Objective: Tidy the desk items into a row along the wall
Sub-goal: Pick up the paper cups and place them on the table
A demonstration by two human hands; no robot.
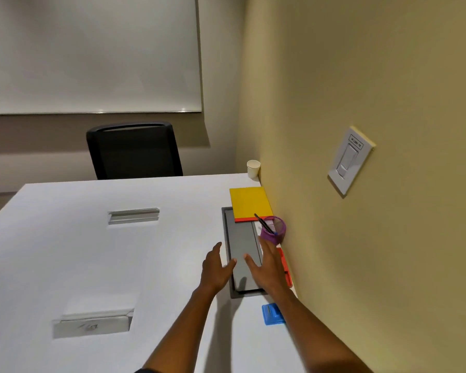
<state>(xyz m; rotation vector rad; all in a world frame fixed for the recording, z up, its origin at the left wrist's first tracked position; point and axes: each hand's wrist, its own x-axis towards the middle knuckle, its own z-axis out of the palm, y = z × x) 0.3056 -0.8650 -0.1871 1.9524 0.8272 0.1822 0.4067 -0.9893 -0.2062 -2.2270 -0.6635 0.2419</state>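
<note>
Along the yellow wall on the white desk [97, 265] lie a white paper cup [253, 168], a yellow book with a red edge [250, 203], a purple mesh pen cup [274, 229] holding a dark pen, a red item [285, 265] partly hidden by my right hand, and a blue holder [272, 314]. My left hand [216, 267] hovers with fingers spread beside the grey lid of the desk's cable box [241, 238]. My right hand [267, 266] is spread open over that lid, just below the pen cup. Neither hand holds anything.
A black office chair [133, 149] stands at the desk's far side. Two metal cable slots [133, 215] [93, 322] are set into the desk's left half. A light switch plate [350, 160] is on the wall at the right. A whiteboard hangs behind.
</note>
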